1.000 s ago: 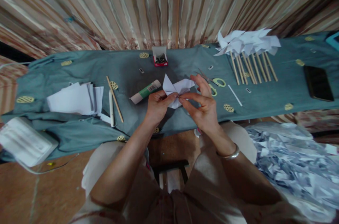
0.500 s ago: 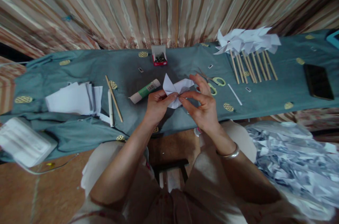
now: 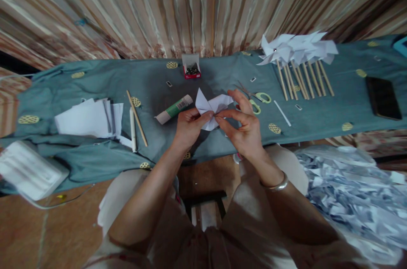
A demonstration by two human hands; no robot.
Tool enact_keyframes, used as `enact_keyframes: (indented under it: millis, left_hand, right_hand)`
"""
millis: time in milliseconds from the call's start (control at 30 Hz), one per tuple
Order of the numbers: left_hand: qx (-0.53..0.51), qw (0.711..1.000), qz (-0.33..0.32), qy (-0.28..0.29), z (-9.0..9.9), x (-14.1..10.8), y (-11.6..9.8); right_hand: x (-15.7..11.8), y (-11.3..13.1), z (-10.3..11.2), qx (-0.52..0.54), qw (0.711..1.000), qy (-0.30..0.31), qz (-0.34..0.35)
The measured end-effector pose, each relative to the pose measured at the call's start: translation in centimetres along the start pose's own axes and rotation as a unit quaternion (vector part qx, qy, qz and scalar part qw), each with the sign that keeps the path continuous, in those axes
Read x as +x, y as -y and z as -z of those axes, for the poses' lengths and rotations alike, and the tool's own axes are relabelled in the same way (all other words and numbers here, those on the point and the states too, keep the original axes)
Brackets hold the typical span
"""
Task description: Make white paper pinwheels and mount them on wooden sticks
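Note:
A white paper pinwheel, its corners folded inward, is held above the cloth-covered table between both hands. My left hand is closed on it, with the thumb pressing near its middle. From the other side, my right hand pinches thumb and index finger at the centre, on a small dark thing too tiny to name. The other right fingers curl up beside a paper blade. Just left of the hands lies a green and white glue stick. Scissors with light green handles lie behind my right hand.
An opened red box of small metal pieces stands at the back. Finished pinwheels on sticks lie right, near a phone. Paper sheets and a wooden stick lie left. A bag of folded paper sits lower right.

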State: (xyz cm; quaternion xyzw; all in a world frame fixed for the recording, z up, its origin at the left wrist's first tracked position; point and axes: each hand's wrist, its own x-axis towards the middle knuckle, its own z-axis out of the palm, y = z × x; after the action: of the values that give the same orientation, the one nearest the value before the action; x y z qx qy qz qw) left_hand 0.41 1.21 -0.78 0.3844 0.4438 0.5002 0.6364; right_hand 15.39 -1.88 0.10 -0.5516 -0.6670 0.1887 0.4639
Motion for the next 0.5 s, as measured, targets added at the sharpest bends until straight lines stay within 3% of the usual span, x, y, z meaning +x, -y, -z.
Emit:
enact_keyframes:
  millis: [500]
  left_hand:
    - [-0.018, 1.0, -0.008, 0.013, 0.11, 0.11, 0.3]
  right_hand:
    - [0.05, -0.13, -0.02, 0.038, 0.999, -0.004, -0.03]
